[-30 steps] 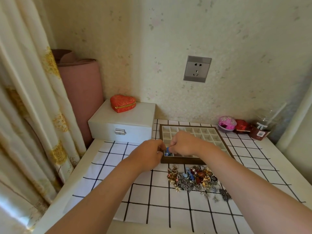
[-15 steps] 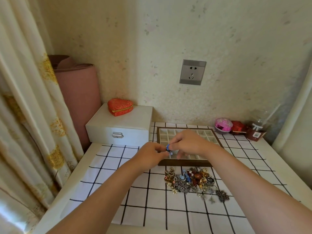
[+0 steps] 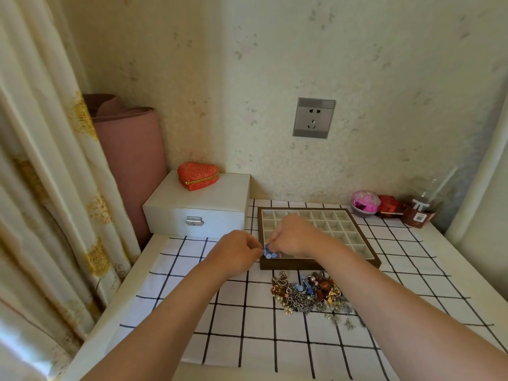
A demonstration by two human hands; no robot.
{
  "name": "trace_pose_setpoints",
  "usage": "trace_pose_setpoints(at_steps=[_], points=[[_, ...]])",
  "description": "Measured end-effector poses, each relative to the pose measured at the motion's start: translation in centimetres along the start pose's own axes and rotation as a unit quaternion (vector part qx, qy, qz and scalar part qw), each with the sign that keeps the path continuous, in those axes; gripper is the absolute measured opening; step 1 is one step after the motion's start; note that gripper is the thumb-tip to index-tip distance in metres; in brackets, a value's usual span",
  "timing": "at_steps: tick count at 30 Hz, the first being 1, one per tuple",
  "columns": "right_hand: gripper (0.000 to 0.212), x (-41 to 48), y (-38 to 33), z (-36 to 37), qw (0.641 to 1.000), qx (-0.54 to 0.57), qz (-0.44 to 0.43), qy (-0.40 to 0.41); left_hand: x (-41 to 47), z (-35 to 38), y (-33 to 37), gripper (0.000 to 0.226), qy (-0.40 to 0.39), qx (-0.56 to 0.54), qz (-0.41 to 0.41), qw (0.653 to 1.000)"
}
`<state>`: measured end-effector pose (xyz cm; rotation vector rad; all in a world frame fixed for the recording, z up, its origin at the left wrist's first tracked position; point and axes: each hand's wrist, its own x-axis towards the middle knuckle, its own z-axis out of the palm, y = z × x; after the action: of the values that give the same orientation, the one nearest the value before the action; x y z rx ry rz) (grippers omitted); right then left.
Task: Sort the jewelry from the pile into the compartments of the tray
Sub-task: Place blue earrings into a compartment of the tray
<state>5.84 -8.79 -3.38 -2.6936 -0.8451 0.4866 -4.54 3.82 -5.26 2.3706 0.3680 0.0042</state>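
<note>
Over the tray's point(image 3: 319, 264) near-left corner, my left grip point(image 3: 237, 254) and right grip point(image 3: 291, 237) both pinch a blue beaded piece point(image 3: 268, 253) — it hangs lower than half a second ago, nearly into that corner compartment. The pile point(image 3: 310, 294) by the tray's near edge looks barely touched.
</note>
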Motion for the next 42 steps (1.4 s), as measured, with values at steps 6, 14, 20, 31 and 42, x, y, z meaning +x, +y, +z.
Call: trace_pose_setpoints(at_steps=[6, 14, 20, 31, 42], points=[[0.019, 0.4, -0.6, 0.8, 0.993, -0.107, 0.009, 0.056, -0.5, 0.3, -0.6, 0.025, 0.0, 0.077, 0.055, 0.995], [0.02, -0.4, 0.5, 0.3, 0.997, -0.024, 0.0, 0.078, -0.5, 0.6, -0.9, 0.031, -0.013, 0.139, 0.122, 0.983], [0.033, -2.5, 2.1, -0.7, 0.996, 0.028, -0.075, 0.038, 0.0, 0.7, -0.6, 0.036, -0.016, 0.201, 0.136, 0.97], [0.041, -4.8, 1.9, -0.6, 0.993, 0.008, -0.104, 0.052, -0.7, 0.5, -0.9, 0.037, -0.044, 0.136, 0.138, 0.98], [0.017, -9.8, 4.5, 0.0, 0.995, -0.028, -0.088, 0.032, -3.3, 2.6, 2.4, 0.015, 0.002, 0.094, 0.219, 0.971]])
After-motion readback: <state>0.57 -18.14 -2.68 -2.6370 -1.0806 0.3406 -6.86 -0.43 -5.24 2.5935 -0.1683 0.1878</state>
